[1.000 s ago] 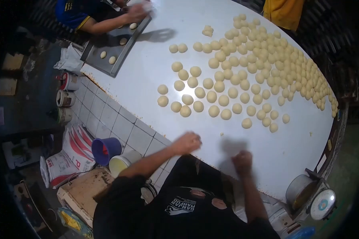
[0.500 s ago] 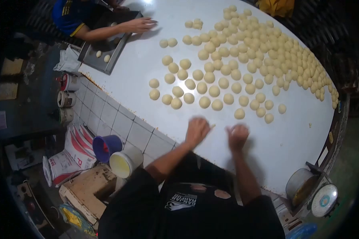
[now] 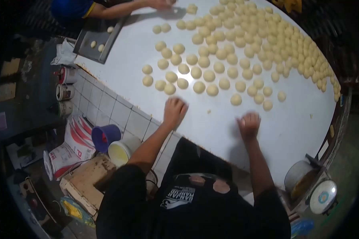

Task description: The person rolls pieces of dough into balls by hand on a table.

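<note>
Over the near edge of the white table (image 3: 147,95), my left hand (image 3: 175,112) is closed with its fingers curled down, just below the nearest row of dough balls (image 3: 199,87). My right hand (image 3: 249,125) is also closed, with the thumb held apart, below the dough balls on the right. Both palms face down, so whatever they may hold is hidden. A small dough scrap (image 3: 209,112) lies on the table between my hands. The round, pale yellow dough balls sit spaced out near me and crowd together toward the far right.
At the far left, a co-worker's arm (image 3: 117,10) reaches over a dark baking tray (image 3: 79,47) holding a few pale dough pieces. A metal pot (image 3: 297,179) and a dial scale (image 3: 323,197) stand at the right. Buckets, including a purple one (image 3: 103,131), and sacks (image 3: 77,139) are at the lower left.
My hands have moved apart: the left one went left and up, the right one slightly right. The co-worker's hand moved farther over the table. The whole view has shifted a little.
</note>
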The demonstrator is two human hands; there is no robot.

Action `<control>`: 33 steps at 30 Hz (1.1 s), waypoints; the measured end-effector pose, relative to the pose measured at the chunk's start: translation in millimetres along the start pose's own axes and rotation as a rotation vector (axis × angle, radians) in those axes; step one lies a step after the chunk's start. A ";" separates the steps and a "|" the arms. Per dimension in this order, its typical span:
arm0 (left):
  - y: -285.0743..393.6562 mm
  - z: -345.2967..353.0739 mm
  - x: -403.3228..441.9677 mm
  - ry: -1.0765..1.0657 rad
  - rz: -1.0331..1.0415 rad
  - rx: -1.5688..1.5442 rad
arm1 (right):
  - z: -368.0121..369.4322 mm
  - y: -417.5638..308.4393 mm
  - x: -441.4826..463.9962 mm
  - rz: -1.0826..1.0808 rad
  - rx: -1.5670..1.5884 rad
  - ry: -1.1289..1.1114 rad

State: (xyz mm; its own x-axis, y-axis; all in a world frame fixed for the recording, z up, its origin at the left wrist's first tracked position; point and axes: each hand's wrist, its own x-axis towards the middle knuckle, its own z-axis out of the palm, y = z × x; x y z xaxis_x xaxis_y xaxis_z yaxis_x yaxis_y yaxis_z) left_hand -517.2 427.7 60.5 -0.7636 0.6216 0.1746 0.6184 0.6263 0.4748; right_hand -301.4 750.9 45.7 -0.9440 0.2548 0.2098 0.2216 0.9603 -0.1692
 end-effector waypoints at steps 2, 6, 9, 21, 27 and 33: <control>54.9 15.6 29.1 0.195 -0.107 -0.191 | 16.5 -35.2 4.8 0.176 0.100 0.070; 18.8 22.9 -53.7 -0.001 0.171 -0.321 | -10.0 -21.5 -46.8 -0.076 0.414 0.066; -8.7 14.1 -14.4 -0.062 0.013 0.013 | -16.5 -6.4 4.3 0.084 0.322 0.022; 48.8 19.1 1.0 0.062 -0.108 -0.135 | 6.6 -16.5 -15.6 0.173 0.310 -0.082; 4.1 -11.8 -20.7 0.052 0.067 -0.062 | -62.6 -12.8 8.4 0.747 0.689 -0.313; -4.1 -2.8 -35.0 -0.171 0.053 -0.275 | -77.8 -136.8 238.7 0.523 1.218 -0.527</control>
State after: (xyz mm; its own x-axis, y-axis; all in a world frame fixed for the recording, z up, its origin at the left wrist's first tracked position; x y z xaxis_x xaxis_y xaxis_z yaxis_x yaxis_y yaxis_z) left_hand -493.5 402.1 54.9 -0.6750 0.7346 0.0686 0.5654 0.4552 0.6878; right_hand -538.0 689.2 193.8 -0.8593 0.2136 -0.4647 0.4770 0.0068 -0.8789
